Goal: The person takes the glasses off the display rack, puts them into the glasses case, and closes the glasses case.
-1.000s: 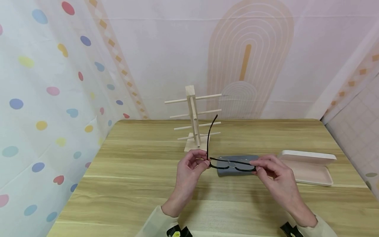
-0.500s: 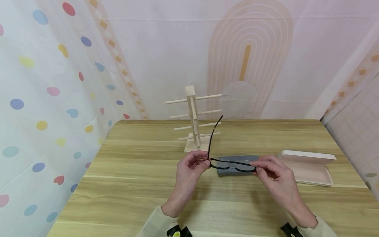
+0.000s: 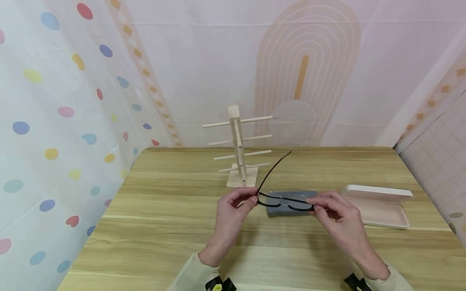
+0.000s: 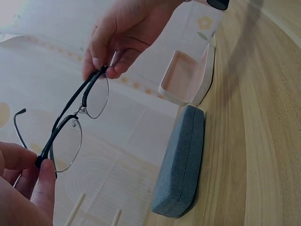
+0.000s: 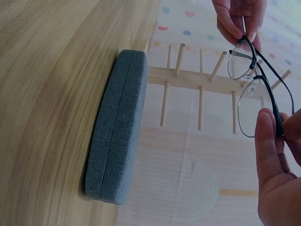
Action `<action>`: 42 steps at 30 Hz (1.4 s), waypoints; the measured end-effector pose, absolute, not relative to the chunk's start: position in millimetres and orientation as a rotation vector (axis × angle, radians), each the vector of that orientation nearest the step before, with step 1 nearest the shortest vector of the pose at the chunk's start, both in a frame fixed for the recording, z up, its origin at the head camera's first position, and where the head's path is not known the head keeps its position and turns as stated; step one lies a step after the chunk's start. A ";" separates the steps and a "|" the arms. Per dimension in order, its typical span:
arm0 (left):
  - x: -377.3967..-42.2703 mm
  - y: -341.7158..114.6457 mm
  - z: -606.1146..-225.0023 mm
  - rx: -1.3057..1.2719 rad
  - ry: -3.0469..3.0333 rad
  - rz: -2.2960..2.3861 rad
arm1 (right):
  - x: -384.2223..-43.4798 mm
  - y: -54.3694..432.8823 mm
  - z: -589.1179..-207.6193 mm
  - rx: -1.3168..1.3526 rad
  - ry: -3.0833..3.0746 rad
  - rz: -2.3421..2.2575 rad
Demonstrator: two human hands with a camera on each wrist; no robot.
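Note:
A pair of black-rimmed eyeglasses (image 3: 287,199) is held in the air between both hands, above the table. The left hand (image 3: 233,212) pinches the left end of the frame at the hinge. From there one temple slants up and to the right. At the other end of the frame, the right hand (image 3: 340,218) pinches with thumb and fingers. Behind the glasses lies a closed grey-blue glasses case (image 5: 117,127) on the table. To the right of it, a white glasses case (image 3: 382,208) with a pink lining lies with its lid raised.
A wooden rack (image 3: 238,145) with several pairs of thin pegs stands on a square base behind the left hand. The wooden table (image 3: 153,226) ends at a patterned cloth backdrop (image 3: 204,72).
The temple on the left side has swung from nearly upright toward the right, folding inward. Both hands have stayed almost in place, still holding the eyeglasses.

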State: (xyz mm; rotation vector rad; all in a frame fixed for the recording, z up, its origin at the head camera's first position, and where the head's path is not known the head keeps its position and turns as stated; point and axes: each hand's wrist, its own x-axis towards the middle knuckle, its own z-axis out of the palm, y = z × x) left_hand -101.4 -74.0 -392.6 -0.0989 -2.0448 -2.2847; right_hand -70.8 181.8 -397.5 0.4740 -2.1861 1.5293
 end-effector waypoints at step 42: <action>-102.3 -74.3 -398.5 -0.208 -2.091 -2.214 | -72.6 183.3 -396.1 0.391 -2.217 1.565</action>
